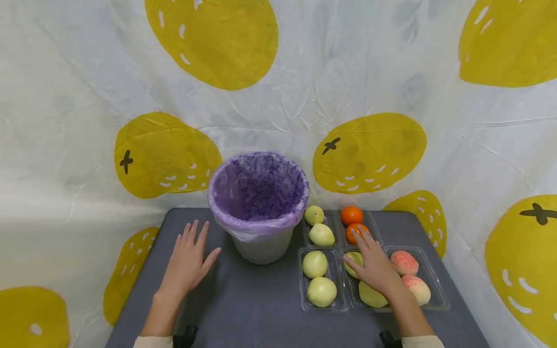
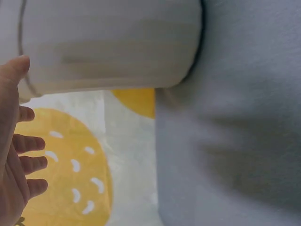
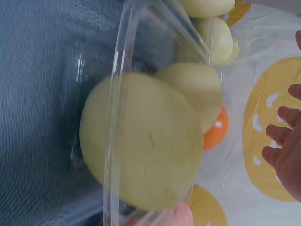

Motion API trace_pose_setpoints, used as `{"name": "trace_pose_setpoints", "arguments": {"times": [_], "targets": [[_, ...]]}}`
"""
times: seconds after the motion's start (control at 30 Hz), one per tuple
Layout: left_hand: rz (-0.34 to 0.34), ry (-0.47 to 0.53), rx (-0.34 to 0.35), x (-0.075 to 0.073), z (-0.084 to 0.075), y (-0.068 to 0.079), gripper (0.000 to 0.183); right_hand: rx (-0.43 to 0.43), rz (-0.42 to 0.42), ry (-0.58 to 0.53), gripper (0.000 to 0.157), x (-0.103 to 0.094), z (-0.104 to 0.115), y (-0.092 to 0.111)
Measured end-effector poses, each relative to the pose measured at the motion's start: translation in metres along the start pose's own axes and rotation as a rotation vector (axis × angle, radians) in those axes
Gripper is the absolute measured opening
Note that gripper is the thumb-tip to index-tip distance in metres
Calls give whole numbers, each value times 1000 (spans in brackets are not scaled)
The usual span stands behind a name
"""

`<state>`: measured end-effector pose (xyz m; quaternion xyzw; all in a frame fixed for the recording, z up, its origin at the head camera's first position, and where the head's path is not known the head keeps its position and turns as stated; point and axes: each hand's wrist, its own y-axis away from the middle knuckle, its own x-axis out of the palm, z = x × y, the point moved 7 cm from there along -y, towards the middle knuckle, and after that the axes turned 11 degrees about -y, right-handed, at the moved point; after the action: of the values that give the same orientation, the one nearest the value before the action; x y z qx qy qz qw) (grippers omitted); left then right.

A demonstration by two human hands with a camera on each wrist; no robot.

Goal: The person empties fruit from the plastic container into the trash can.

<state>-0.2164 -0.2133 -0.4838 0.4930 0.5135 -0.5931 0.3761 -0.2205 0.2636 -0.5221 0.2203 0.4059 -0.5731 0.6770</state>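
Note:
My left hand is held with its fingers straight and spread, left of a white bin lined with a purple bag. In the left wrist view it holds nothing and the bin's side fills the top. My right hand, fingers extended, hovers over a clear plastic tray with two yellow-green fruits, partly covering them. In the right wrist view the hand is apart from the large pale fruit. Two orange fruits lie just beyond its fingertips in the head view.
Clear trays beside it hold round pale green fruits, more pale green fruits behind, and two pink peaches at right. A dark grey tabletop carries everything. A white curtain with yellow fruit prints hangs behind.

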Motion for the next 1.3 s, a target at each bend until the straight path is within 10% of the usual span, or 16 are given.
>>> {"name": "trace_pose_setpoints", "arguments": {"times": [0.77,1.3], "targets": [[-252,102,37,-75,13,-30,77,76,-9,-161,79,-53,-49,5],[-26,327,-61,-94,18,-71,76,162,-61,-180,72,-79,-91,16]]}}
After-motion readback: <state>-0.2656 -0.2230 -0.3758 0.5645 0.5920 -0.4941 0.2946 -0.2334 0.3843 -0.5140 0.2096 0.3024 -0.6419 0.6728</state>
